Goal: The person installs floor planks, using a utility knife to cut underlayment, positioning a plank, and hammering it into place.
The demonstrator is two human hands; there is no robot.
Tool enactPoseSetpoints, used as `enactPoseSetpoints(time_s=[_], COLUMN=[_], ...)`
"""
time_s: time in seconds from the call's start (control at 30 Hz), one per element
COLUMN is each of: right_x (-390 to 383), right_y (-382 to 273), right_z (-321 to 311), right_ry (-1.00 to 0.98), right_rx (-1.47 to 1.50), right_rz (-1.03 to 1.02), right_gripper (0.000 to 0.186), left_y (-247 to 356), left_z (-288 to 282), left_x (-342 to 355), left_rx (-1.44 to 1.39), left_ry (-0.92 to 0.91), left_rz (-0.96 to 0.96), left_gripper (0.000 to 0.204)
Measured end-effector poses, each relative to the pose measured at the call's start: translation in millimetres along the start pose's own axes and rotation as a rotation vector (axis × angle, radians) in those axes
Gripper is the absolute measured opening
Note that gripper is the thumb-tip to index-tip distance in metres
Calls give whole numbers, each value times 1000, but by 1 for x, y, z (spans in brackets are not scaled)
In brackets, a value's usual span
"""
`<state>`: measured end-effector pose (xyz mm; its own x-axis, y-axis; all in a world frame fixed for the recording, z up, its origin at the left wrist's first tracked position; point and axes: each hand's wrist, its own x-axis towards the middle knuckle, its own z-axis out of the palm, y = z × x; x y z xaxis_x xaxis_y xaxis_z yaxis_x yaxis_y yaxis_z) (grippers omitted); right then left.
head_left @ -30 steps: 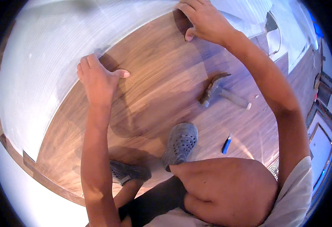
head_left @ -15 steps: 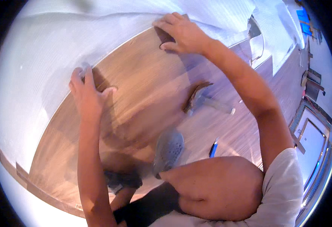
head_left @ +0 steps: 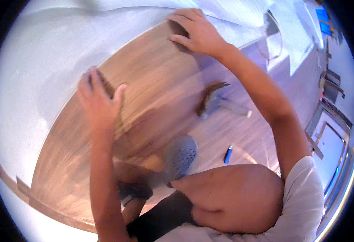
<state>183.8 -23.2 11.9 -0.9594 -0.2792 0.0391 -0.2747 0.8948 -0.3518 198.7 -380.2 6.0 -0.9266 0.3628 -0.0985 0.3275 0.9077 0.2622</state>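
My left hand (head_left: 99, 98) lies over the far edge of a wood-look floor plank (head_left: 148, 68), its fingers spread and the thumb held out. Along the same edge, further right, rests my right hand (head_left: 199, 34), fingers stretched across the plank's end and thumb apart. Both hands look open, slightly blurred, pressing on the plank rather than wrapped round it. White sheet underlay (head_left: 32, 80) runs along the plank's far side. Right of the plank's middle lies a hammer (head_left: 229, 105) with a dark curved piece (head_left: 205, 101) beside its head.
A blue utility knife (head_left: 228, 154) lies on the laid flooring (head_left: 249, 137) near my bare knee (head_left: 233, 197). My grey shoe (head_left: 181, 155) stands close to the plank. At the far right are a framed panel (head_left: 330, 141) and blue items (head_left: 324, 22).
My left hand has shifted slightly right, its thumb lifting outward. The fingers of my right hand have straightened a little over the edge. Hammer and knife stay put.
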Motion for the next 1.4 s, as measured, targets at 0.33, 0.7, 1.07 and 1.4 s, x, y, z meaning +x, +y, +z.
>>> enactPoseSetpoints(time_s=[0.33,0.7,1.07,1.4], right_x=[-37,-45,33,20], right_y=[-3,12,-209,-198], right_z=[42,31,74,80], right_ry=[39,55,-47,-32], right_rx=[-351,-438,78,-116], right_rz=[26,51,-63,-250], right_gripper=[60,58,58,63], left_y=[-30,-144,-162,-288], left_z=[-20,-14,-68,-325], left_x=[-13,-116,-262,-475], left_rx=[-183,-126,-109,352], left_ry=[-78,193,-382,-991], left_rz=[67,-222,249,-576], left_gripper=[94,83,67,56])
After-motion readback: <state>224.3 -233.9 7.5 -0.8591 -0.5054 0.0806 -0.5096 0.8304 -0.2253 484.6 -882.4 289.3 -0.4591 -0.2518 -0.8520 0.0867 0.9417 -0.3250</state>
